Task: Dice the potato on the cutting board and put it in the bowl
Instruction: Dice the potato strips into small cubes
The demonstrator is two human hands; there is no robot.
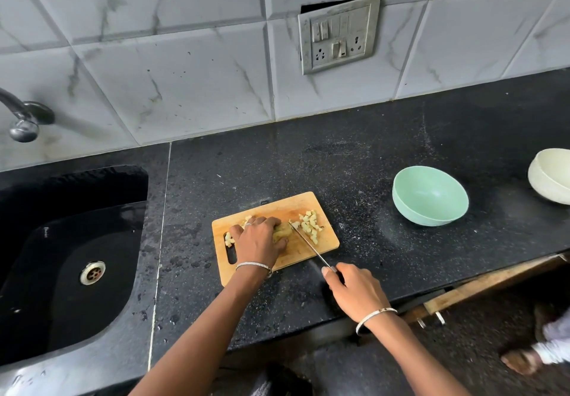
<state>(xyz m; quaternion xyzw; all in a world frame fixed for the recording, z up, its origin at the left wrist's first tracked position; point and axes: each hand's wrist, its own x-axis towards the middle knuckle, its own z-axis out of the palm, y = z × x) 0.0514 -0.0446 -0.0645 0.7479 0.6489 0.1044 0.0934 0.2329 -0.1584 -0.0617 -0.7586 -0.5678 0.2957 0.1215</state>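
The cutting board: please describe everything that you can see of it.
The cutting board is a rectangle of light wood with rounded corners and a slot handle at its left end. It lies flat, slightly turned, on the black speckled countertop. On it are the remaining potato, held by the left hand, and diced pieces near both ends. The knife blade crosses its near edge and meets it beside the potato.

Grey-veined white wall tiles (185, 72) are surrounding a metal switch panel (339, 33). Below the panel a black speckled bench (370, 155) is running along the wall; down and left of the panel a tap (24, 118) is overhanging a black sink (61, 297).
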